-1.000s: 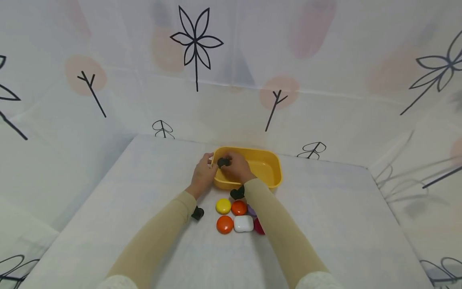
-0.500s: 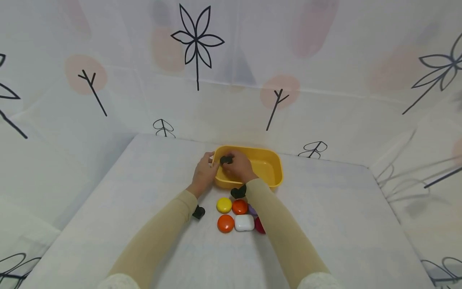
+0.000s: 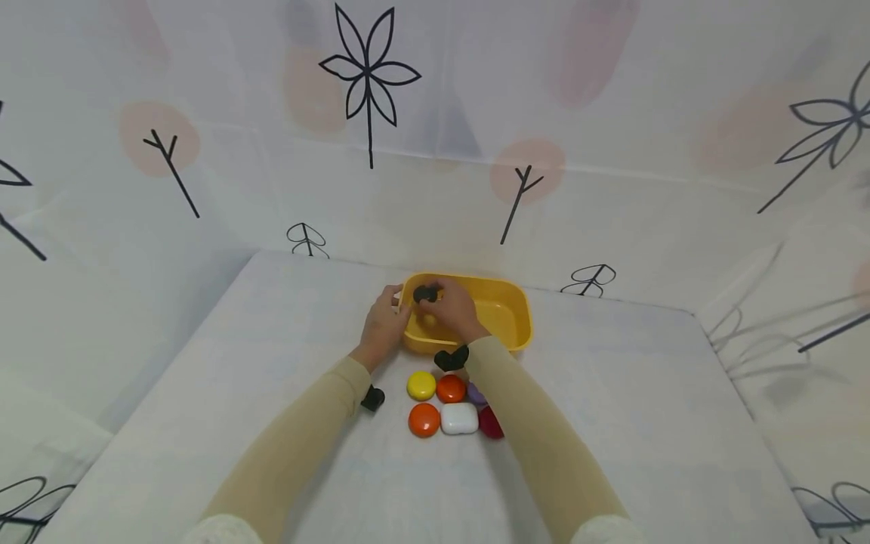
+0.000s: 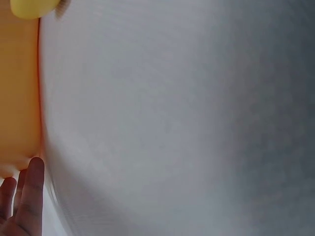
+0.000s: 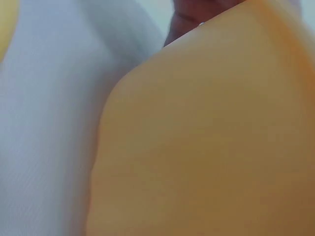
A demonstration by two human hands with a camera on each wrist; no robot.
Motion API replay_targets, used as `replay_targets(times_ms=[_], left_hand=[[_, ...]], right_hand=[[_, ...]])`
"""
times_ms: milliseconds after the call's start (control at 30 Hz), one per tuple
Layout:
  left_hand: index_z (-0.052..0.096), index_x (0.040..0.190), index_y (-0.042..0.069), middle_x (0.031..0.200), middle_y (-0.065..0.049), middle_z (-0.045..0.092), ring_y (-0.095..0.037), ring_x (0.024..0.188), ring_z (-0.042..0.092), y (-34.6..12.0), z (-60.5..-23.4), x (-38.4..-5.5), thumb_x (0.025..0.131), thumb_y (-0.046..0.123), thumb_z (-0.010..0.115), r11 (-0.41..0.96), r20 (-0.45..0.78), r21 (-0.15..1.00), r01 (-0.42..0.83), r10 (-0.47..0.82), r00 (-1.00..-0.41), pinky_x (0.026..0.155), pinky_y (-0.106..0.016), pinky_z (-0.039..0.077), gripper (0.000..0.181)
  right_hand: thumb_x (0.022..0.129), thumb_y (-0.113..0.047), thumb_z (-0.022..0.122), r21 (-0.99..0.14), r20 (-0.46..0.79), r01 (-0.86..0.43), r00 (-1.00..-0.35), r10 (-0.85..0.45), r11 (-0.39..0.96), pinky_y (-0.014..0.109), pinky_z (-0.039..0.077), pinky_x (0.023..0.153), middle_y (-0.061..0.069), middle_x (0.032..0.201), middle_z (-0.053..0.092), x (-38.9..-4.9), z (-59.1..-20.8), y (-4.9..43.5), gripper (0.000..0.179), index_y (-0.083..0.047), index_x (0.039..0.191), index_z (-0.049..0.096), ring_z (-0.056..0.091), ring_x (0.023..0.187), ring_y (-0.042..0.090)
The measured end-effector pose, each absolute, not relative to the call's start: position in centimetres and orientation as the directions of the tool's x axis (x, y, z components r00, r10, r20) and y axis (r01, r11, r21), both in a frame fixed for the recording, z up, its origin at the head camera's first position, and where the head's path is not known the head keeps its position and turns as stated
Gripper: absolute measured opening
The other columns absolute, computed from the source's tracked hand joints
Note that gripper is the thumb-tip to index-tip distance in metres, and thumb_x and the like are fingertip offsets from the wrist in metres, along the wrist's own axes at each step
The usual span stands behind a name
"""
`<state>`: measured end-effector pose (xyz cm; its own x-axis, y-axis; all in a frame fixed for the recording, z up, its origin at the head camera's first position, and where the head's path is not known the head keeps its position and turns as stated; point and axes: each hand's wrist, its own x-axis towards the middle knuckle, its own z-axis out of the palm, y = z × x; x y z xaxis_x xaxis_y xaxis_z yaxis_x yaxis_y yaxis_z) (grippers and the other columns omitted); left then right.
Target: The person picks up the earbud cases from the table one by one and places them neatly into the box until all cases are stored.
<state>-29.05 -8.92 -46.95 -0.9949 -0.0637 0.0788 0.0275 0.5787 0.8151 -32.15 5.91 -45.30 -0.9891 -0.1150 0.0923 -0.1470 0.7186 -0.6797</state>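
Note:
My left hand [image 3: 384, 326] holds the left end of a yellow plastic tub [image 3: 511, 284], its fingers along the outside and the thumb near the rim. Over the tub's left part, my right hand [image 3: 454, 308] pinches a small black lobed object [image 3: 425, 294]; its exact kind cannot be made out. In the left wrist view, the fingers [image 4: 30, 196] of my left hand touch the tub's outer edge [image 4: 19, 98]. The tub wall [image 5: 197, 137] fills much of the right wrist view and hides most of that work.
In front of the tub lie glossy pebble-like pieces: yellow [image 3: 421, 385], red [image 3: 451, 389], orange [image 3: 424, 420], white [image 3: 459, 418], dark red [image 3: 491, 423], and purple [image 3: 476, 394] partly behind the right sleeve. Black pieces sit at the left wrist [image 3: 372, 399] and right wrist [image 3: 451, 358]. Patterned cloth [image 3: 435, 204] stands behind.
My right hand has risen slightly within the tub with the black object, showing more of the tub floor below it. The left hand stays at the tub's left end.

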Motion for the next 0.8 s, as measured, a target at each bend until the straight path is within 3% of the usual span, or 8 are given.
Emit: replay_targets(times_ms=[233, 800], left_hand=[[0.039, 0.127, 0.022, 0.11, -0.006, 0.053, -0.018, 0.09, 0.053, -8.8, -46.8, -29.0, 0.081, 0.026, 0.046, 0.592, 0.06, 0.806, 0.01, -0.065, -0.996, 0.074, -0.032, 0.047, 0.046], [0.038, 0.127, 0.023, 0.111, -0.006, 0.053, -0.018, 0.091, 0.053, -8.8, -46.8, -28.9, 0.081, 0.026, 0.044, 0.588, 0.052, 0.809, -0.005, -0.08, -0.995, 0.076, -0.033, 0.046, 0.047]], right_hand=[[0.073, -0.034, 0.064, -0.699, 0.15, -0.183, -0.983, -0.109, 0.692, 0.035, 0.043, 0.083, 0.0, 0.111, 0.057, -31.6, -44.3, 6.5, 0.037, -0.02, 0.107, 0.056, 0.051, 0.096, 0.019], [0.073, -0.038, 0.064, -0.704, 0.274, -0.278, -0.955, -0.111, 0.654, 0.03, 0.045, 0.08, -0.006, 0.111, 0.057, -29.4, -43.0, 8.2, 0.038, -0.024, 0.107, 0.056, 0.053, 0.094, 0.015]])
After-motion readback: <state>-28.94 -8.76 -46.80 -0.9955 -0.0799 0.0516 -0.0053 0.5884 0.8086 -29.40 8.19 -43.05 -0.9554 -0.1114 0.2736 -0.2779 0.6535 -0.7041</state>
